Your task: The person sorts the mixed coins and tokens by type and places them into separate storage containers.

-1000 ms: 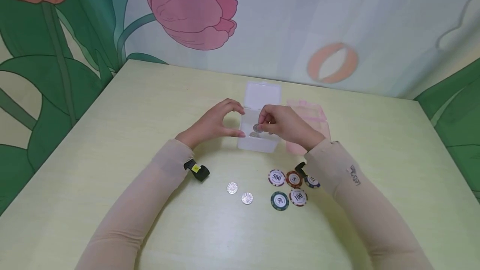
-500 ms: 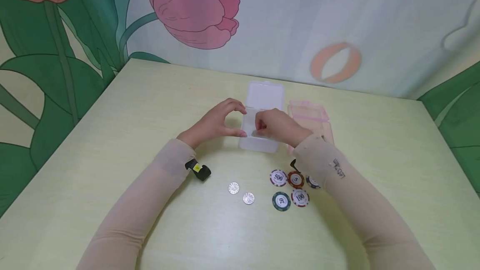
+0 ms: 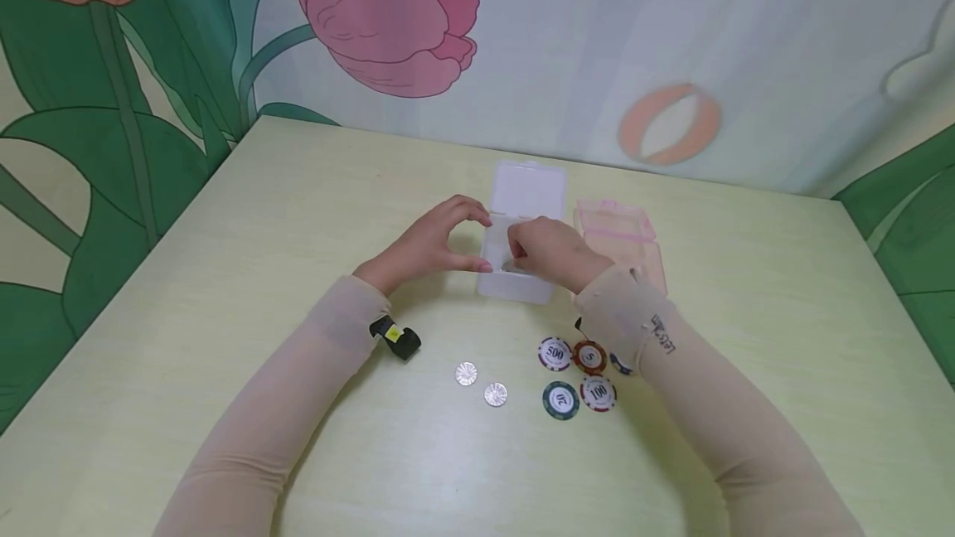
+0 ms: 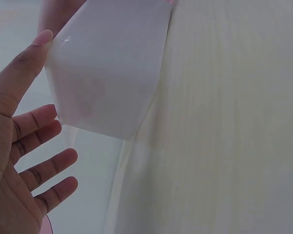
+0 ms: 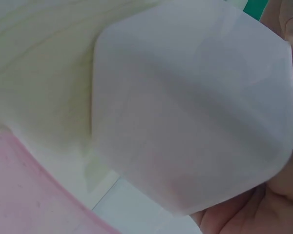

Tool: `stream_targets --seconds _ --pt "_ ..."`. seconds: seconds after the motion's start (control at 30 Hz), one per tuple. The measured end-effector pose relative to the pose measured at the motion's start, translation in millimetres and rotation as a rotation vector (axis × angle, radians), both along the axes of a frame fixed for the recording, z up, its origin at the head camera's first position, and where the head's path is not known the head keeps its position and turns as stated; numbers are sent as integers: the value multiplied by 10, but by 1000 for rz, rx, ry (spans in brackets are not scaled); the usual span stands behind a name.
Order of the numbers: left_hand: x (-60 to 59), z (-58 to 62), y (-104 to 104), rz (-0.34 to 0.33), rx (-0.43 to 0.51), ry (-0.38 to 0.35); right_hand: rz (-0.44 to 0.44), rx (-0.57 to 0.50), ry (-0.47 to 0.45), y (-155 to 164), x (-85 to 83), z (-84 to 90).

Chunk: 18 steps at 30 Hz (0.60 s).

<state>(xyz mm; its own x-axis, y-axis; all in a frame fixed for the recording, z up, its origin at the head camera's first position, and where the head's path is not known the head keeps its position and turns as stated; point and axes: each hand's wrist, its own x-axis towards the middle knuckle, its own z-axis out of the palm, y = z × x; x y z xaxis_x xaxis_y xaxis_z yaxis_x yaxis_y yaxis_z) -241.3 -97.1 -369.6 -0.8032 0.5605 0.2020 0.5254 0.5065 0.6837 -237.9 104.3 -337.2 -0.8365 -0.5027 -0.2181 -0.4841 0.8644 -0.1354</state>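
A clear white box (image 3: 522,290) stands open mid-table, its lid (image 3: 526,187) lying back. My left hand (image 3: 477,244) holds the box's left side between thumb and forefinger. In the left wrist view the thumb (image 4: 24,73) touches a corner of the box (image 4: 107,73) and the other fingers spread beside it. My right hand (image 3: 533,253) reaches down into the box with curled fingers, and a bit of a silver coin (image 3: 511,268) shows at their tips. The right wrist view is filled by the box wall (image 5: 195,122).
Two silver coins (image 3: 466,373) (image 3: 496,394) lie near me on the pale table. Several poker chips sit to their right, among them a 500 chip (image 3: 555,353) and a green one (image 3: 560,399). A pink box (image 3: 622,230) lies right of the white one.
My right hand has lowered the silver coin from above the box down into it. The left hand has stayed on the box's side.
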Motion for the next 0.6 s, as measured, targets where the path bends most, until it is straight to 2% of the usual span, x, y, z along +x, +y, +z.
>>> stream_targets --seconds 0.23,0.6 --pt "-3 6 6 -2 -9 1 -1 30 21 -2 -18 -9" --pt "-7 -12 5 -4 7 6 -19 33 -1 -4 -16 -9"
